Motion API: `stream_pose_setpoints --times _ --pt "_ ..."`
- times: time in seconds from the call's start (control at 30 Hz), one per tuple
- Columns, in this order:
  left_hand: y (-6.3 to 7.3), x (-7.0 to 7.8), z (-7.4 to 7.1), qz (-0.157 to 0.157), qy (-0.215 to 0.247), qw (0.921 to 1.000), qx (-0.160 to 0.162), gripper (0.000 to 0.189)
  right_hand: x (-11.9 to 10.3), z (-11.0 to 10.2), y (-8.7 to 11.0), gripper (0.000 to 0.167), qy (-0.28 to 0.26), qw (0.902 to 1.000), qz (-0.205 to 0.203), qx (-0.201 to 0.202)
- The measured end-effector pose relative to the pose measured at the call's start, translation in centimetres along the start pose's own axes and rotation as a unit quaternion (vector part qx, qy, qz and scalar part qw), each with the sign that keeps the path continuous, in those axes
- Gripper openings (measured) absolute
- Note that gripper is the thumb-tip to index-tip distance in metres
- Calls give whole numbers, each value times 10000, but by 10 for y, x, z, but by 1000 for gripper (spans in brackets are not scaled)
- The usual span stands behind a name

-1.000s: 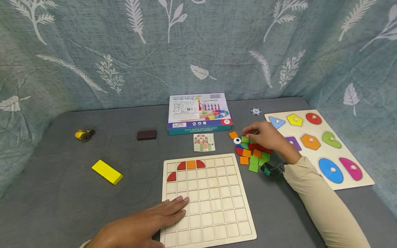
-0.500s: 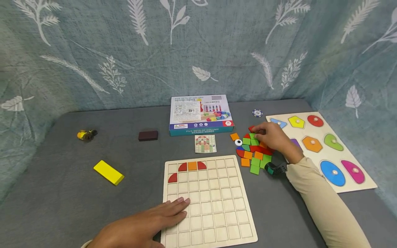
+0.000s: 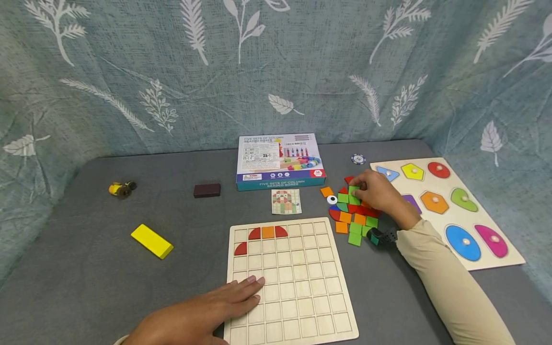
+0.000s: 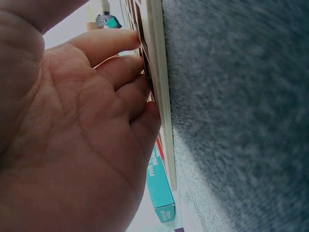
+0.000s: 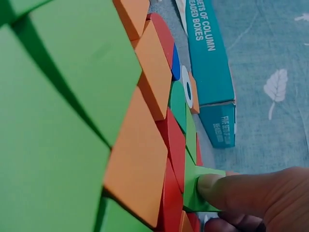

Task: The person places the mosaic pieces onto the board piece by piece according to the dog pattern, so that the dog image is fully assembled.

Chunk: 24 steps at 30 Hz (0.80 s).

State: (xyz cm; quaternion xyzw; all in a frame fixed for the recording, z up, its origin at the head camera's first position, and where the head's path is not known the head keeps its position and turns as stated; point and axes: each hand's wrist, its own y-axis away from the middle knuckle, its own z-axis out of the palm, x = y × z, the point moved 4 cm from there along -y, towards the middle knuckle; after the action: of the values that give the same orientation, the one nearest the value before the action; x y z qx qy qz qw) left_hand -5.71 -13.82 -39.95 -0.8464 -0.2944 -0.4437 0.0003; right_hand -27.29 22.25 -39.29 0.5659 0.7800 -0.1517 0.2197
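Note:
My left hand (image 3: 202, 306) lies flat with straight fingers on the left side of a wooden grid board (image 3: 297, 268). In the left wrist view, its fingertips (image 4: 130, 38) touch the board's edge area. Near the board's top sit an orange square (image 3: 268, 232) and several red quarter-round tiles (image 3: 240, 248). My right hand (image 3: 379, 191) is at the far side of a pile of coloured tiles (image 3: 355, 227). It pinches a green square tile (image 5: 193, 193), thumb on its face and other fingers partly hidden behind. Red, orange and green tiles lie around it.
Behind the board are a pattern card (image 3: 286, 201) and a beaded-boxes carton (image 3: 280, 163). A shape-puzzle board (image 3: 435, 220) lies right, near a poker chip (image 3: 358, 158). At left are a yellow block (image 3: 152, 241), a dark block (image 3: 207, 190) and a bee-like toy (image 3: 122, 189).
My right hand's fingers have shifted slightly among the tiles and now pinch a green square. The left hand stays on the board. The head view has moved a little.

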Motion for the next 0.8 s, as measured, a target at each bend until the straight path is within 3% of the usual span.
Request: stream_pose_setpoints --times 0.13,0.4,0.57,0.8 --pt "1 0 0 -7 -12 10000 58 87 -3 -1 2 14 -99 9996 -183 189" --pt "1 -1 0 -77 90 9999 49 87 -22 3 6 19 -480 9903 -1081 727" --pt "0 -1 2 -111 -50 9999 -55 84 -40 9 7 16 -546 9871 -1378 609" --pt "-1 3 7 -382 -431 9980 -243 79 -65 23 10 17 -740 9860 -1491 133"
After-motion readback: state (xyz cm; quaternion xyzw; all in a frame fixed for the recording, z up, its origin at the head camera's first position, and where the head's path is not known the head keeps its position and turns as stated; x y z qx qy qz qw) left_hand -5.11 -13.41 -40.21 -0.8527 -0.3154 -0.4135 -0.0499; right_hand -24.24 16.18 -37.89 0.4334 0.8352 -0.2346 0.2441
